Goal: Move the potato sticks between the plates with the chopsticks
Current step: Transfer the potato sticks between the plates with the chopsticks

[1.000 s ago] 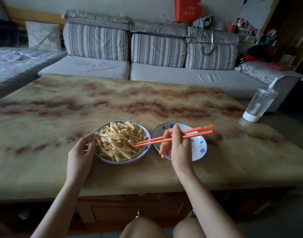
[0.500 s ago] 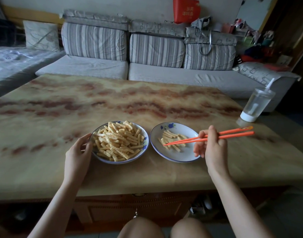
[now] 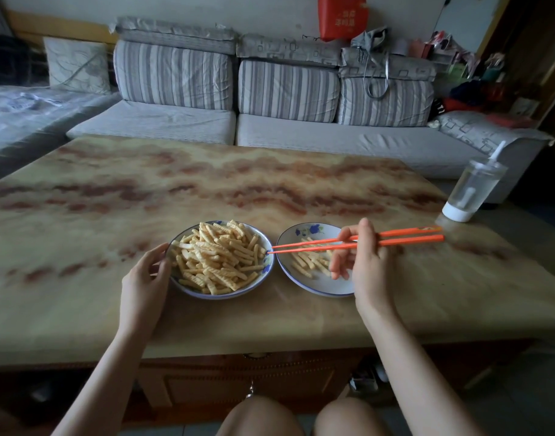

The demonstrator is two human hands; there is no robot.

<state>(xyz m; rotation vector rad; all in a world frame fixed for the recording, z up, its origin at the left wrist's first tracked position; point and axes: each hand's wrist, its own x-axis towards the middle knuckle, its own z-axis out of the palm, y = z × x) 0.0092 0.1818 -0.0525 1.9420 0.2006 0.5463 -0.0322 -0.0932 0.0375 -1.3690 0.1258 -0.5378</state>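
Two white plates with blue flowers stand side by side near the table's front edge. The left plate (image 3: 263,280) is heaped with crinkled potato sticks (image 3: 218,256). The right plate (image 3: 313,286) holds a few potato sticks (image 3: 309,262). My right hand (image 3: 362,258) hovers over the right plate and grips a pair of orange chopsticks (image 3: 348,243). Their tips reach the left plate's right rim, with no stick between them. My left hand (image 3: 145,280) holds the left plate's left rim.
A clear tumbler (image 3: 471,191) with a straw and white base stands at the marbled table's (image 3: 269,190) far right edge. A grey striped sofa (image 3: 269,99) runs behind the table. My knees show below the front edge.
My right hand carried the chopsticks from the left plate over to the right plate, left sticks there, and has now swung the tips back to the left plate's rim. Left hand stayed.
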